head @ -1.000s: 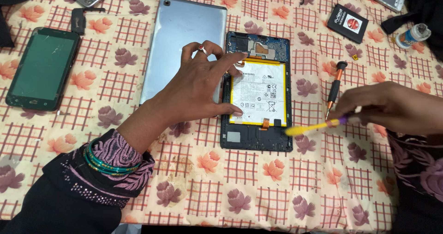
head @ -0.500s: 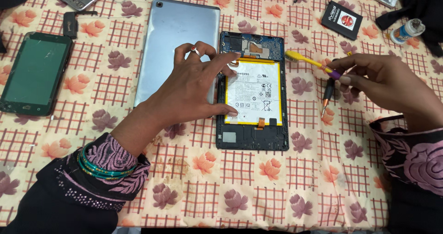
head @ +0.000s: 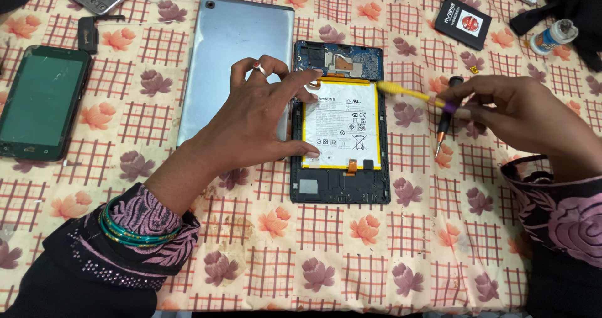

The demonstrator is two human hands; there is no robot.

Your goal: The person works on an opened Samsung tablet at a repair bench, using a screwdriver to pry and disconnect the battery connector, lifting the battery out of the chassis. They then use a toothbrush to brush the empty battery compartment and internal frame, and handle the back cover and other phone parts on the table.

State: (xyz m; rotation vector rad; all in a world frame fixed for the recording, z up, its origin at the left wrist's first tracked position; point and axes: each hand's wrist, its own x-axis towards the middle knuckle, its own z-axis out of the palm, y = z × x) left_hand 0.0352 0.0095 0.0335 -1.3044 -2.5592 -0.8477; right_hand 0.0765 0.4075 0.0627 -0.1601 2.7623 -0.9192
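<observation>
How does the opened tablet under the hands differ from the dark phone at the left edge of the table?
The opened tablet lies with its insides up, showing a white battery and a blue board; the dark phone lies closed, glass up. The tablet is larger. The left hand rests on the tablet and the right hand points a yellow tool at it; the phone lies untouched. Both lie flat on the flowered cloth.

One head-worn camera here, looking steeply down from close above onto the cloth-covered bench (head: 351, 255), both forearms entering from the bottom corners, opened tablet (head: 339, 123) near centre frame.
</observation>
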